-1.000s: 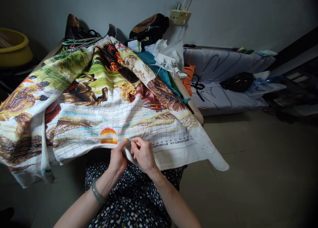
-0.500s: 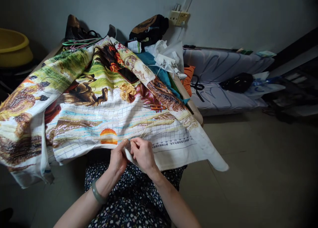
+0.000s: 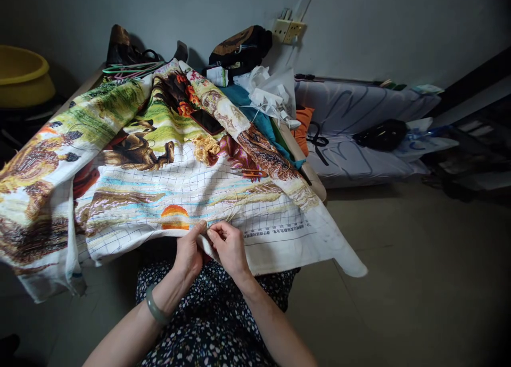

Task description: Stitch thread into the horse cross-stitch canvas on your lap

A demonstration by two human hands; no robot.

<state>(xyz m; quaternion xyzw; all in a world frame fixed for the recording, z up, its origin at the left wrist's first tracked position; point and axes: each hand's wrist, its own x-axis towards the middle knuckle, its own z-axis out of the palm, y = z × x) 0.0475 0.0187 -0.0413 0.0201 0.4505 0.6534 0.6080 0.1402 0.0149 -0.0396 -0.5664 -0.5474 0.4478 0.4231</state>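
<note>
A large cross-stitch cloth, partly stitched with a printed grid, drapes over the table and hangs toward my lap. My left hand is closed on its near edge, thumb on top, just right of the stitched orange sun. Beside it, touching the same folded edge, my right hand is closed in a pinch. Whatever sits between its fingertips is too small to make out. A pale thread loops over the cloth just above that hand. Farther up lie orange-handled thread snips and a tangle of pale yellow floss.
A dark phone rests on the cloth. Behind it are a black bag, white plastic bags and hangers. A yellow basin stands at left, a covered sofa at right. Wall sockets are behind.
My right hand has shifted slightly left, its fingertips closer to my left thumb. My left hand keeps its hold on the cloth edge. The view has moved very little.
</note>
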